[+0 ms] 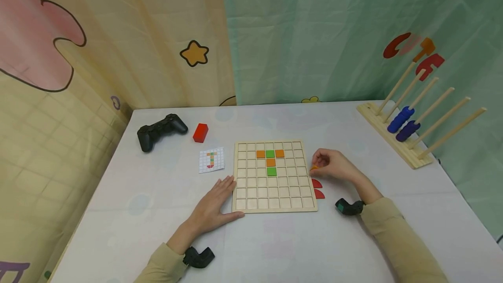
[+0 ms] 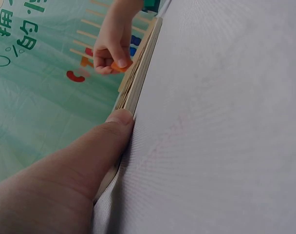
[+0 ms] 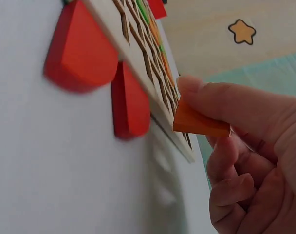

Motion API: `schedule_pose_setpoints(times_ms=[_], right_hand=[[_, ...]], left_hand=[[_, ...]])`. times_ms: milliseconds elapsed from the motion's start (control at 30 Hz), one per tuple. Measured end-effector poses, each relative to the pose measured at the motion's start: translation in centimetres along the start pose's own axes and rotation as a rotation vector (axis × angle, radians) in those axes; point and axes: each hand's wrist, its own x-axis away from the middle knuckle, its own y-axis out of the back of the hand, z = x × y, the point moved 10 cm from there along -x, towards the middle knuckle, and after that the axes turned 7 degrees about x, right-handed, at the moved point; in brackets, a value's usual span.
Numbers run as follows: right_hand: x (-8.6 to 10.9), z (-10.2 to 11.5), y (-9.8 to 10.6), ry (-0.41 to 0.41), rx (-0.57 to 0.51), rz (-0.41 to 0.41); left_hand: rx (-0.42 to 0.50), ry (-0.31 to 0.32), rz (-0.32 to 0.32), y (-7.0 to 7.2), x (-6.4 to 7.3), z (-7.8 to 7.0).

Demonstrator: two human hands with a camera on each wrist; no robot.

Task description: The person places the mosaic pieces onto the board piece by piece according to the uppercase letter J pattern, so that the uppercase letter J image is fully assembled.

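Note:
A square wooden grid board (image 1: 251,193) lies flat on the table, with orange and green square tiles (image 1: 271,171) set in a T-like shape in its upper middle. My right hand (image 1: 334,165) pinches an orange square tile (image 3: 201,119) between thumb and fingers, just off the board's right edge. Below that hand, two red rounded pieces (image 3: 82,51) lie against the same edge. My left hand (image 1: 214,206) rests at the board's lower left corner, fingers extended along the left side and the thumb (image 2: 120,118) touching the near edge.
A small card with a printed coloured grid pattern (image 1: 211,160) lies left of the board. Behind it are a red block (image 1: 200,132) and a black game controller (image 1: 162,131). At the back right stands a wooden peg rack (image 1: 397,136) with blue beads.

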Motion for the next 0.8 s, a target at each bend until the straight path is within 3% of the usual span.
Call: schedule_pose_setpoints(times_ms=[233,533,800], right_hand=[[-2.1,3.4,-3.0,0.063,-0.033,0.093],[-3.4,7.0,-6.2,0.154,-0.076,0.195],[-4.0,8.8,-7.9,0.232,0.046,0.237]], left_hand=[[0.008,0.0,-0.004,0.0,0.0,0.0],[0.009,0.002,0.002,-0.1,0.0,0.0],[0.008,0.0,0.0,0.0,0.0,0.0]])
